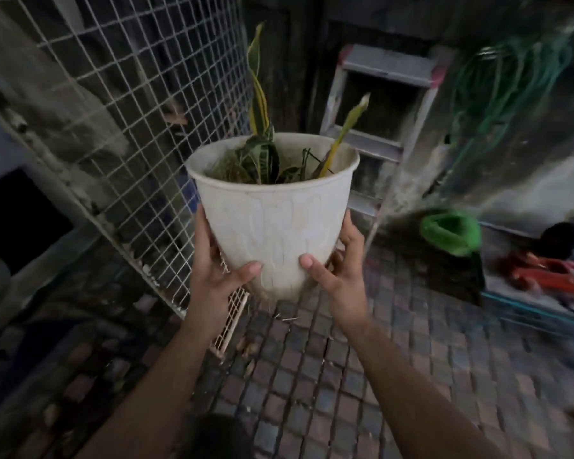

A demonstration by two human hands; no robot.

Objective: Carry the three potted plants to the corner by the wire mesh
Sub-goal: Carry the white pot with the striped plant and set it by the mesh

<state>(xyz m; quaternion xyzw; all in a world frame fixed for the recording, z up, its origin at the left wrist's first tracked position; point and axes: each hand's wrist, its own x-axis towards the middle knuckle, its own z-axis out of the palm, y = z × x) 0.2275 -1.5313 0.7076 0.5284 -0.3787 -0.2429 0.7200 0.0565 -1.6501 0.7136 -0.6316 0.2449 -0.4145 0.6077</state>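
A white plastic pot [272, 223] with a green and yellow striped plant [260, 150] hangs in the air in front of me, upright. My left hand [212, 270] grips its lower left side with the thumb across the front. On the lower right side my right hand [335, 270] grips it the same way. The white wire mesh [140, 104] leans just to the left of the pot. No other potted plant shows in the view.
A small metal ladder [378, 134] leans in the corner behind the pot. A green hose [497, 94] hangs on the right wall, with a green bundle [451, 233] and red items [550, 273] below. The floor is paved with small bricks [312, 376]. A white grille [232, 323] lies under the mesh.
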